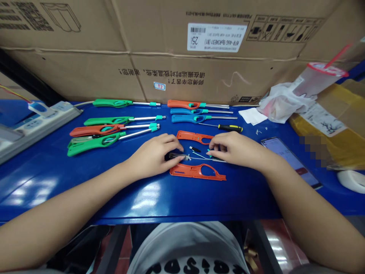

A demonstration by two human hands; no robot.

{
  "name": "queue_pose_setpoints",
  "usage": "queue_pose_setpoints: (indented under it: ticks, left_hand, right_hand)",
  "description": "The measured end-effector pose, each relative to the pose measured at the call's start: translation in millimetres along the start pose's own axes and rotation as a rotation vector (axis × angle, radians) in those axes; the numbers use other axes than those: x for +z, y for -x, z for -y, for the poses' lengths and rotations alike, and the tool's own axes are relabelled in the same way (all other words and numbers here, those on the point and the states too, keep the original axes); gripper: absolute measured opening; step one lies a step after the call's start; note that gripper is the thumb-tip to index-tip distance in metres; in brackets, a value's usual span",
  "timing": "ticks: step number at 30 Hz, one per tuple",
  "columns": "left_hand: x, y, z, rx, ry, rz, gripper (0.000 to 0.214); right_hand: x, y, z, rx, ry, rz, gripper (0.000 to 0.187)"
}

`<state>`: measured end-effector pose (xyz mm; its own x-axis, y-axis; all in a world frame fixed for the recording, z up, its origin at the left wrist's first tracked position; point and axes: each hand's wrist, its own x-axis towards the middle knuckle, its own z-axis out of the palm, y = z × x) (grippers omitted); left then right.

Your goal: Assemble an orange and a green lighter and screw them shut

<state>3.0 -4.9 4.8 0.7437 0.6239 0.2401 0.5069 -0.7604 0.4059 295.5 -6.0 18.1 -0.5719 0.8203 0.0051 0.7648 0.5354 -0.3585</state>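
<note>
My left hand (pixel 156 155) rests on the blue table (pixel 85 182), fingers curled over a clear tube (pixel 178 156) with wires, the insides of a taken-apart lighter. My right hand (pixel 234 149) pinches a small teal part (pixel 210 153) at the other end of the wires. One orange shell half (pixel 196 172) lies just in front of my hands. The other orange shell half (pixel 192 136) lies just behind them. A small black piece (pixel 194 149) sits between my hands.
Several green, orange and blue long-nosed lighters (pixel 111 129) lie at the back left and middle. A yellow-handled screwdriver (pixel 228 128) lies behind my right hand. A phone (pixel 291 160), crumpled bag (pixel 282 101) and tape roll (pixel 352 179) are right. Cardboard boxes (pixel 182 57) wall the back; a power strip (pixel 37 121) is left.
</note>
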Motion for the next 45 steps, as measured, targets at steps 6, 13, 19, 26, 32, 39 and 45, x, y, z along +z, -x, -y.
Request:
queue_pose_setpoints:
  ticks: [6,13,19,26,32,39,45]
  left_hand:
    - [4.1,-2,8,-0.101,0.138,0.024,0.018]
    - [9.9,1,3,0.011,0.08,0.032,0.023]
    - [9.9,1,-1,0.089,0.093,-0.03,0.025]
    - [6.0,2,-4,0.122,0.099,-0.054,0.026]
    - [5.1,1,-4,0.127,0.074,-0.01,0.025]
    - [2.8,1,-4,0.126,0.094,0.023,0.024]
    - [2.1,1,-1,0.14,0.084,0.024,0.024]
  right_hand:
    - [1,-1,4,-0.11,0.039,-0.078,0.017]
    - [18,-6,30,-0.298,0.003,-0.2,0.013]
    - [29,-10,32,-0.246,0.073,-0.145,0.012]
    - [24,-8,31,-0.3,0.116,-0.181,0.015]
    - [19,-7,35,-0.329,0.099,-0.131,0.012]
    - [20,-6,35,-0.327,0.047,-0.1,0.011]
    - [20,-7,32,-0.335,0.056,-0.083,0.013]
